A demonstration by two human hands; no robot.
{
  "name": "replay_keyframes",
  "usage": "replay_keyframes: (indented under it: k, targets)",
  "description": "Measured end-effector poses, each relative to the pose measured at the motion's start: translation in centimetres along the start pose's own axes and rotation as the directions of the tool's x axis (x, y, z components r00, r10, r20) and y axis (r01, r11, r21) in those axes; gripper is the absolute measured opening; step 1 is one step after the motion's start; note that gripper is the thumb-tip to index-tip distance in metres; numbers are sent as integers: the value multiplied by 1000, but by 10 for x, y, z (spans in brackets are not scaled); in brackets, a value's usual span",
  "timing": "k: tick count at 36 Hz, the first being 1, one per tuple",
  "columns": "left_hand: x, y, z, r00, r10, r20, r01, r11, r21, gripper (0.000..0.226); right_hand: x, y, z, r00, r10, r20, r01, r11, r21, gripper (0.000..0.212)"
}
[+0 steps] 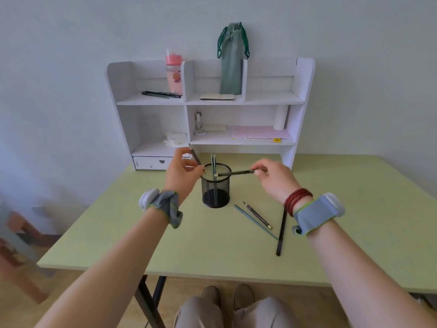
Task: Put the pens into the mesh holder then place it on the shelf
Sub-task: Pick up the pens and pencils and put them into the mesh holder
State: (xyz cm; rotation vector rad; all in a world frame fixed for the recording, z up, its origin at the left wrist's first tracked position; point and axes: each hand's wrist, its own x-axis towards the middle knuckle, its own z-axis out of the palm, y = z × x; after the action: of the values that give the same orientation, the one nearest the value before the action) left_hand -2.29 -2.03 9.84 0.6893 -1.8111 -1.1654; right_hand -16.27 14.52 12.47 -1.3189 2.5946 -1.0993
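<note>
A black mesh holder stands upright on the green table, with two pale green pens upright inside it. My left hand pinches a dark pen just left of the holder's rim, tip down. My right hand holds another dark pen nearly level, its tip over the holder's mouth. Three pens lie on the table to the right: a teal one, a brown one and a long black one.
A white desk shelf stands at the table's back, holding a pink bottle, a green pouch, dark pens, a sticker sheet and tape. A small drawer sits bottom left.
</note>
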Motion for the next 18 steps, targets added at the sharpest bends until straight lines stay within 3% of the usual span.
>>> replay_keyframes:
  k: [4,9,15,18]
  targets:
    - [23,6,2,998,-57,-5,56,993,-106,16,25,-12,-10,998,-17,-64,22,997,76,22]
    - [40,3,7,997,-80,21,81,994,-73,3,54,-22,-9,997,-8,-74,30,956,290,15]
    - [46,-4,16,997,-66,36,64,997,42,11,76,-29,9,994,-25,-108,57,949,310,22]
    - [45,-7,20,998,-47,29,43,992,119,18,82,-32,20,994,-41,-103,64,970,234,24]
